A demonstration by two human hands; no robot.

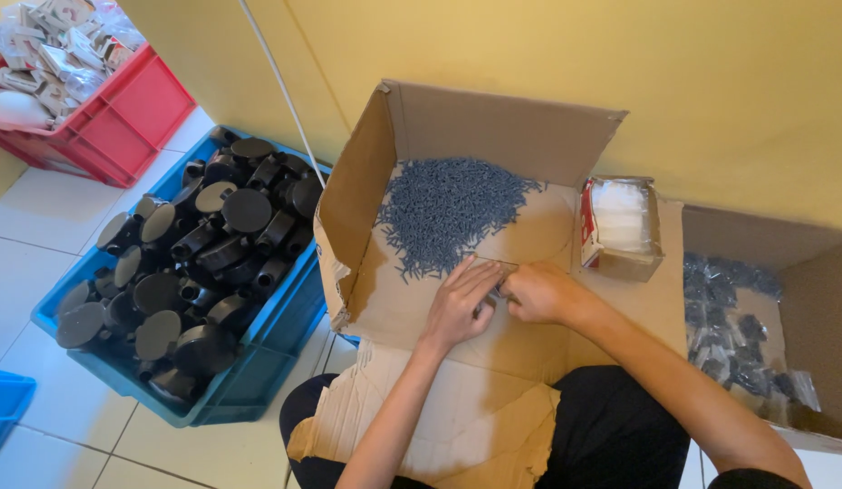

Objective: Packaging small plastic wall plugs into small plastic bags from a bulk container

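Left hand (pixel 460 303), right hand (pixel 538 292) meet beside grey screws (pixel 448 208) in cardboard box (pixel 493 127).

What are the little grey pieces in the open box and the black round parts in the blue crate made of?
Grey pieces: probably metal screws, dull grey and thin; too small to be sure. Black round parts: likely moulded plastic, matte with a soft sheen. Box: brown corrugated cardboard, torn edges.
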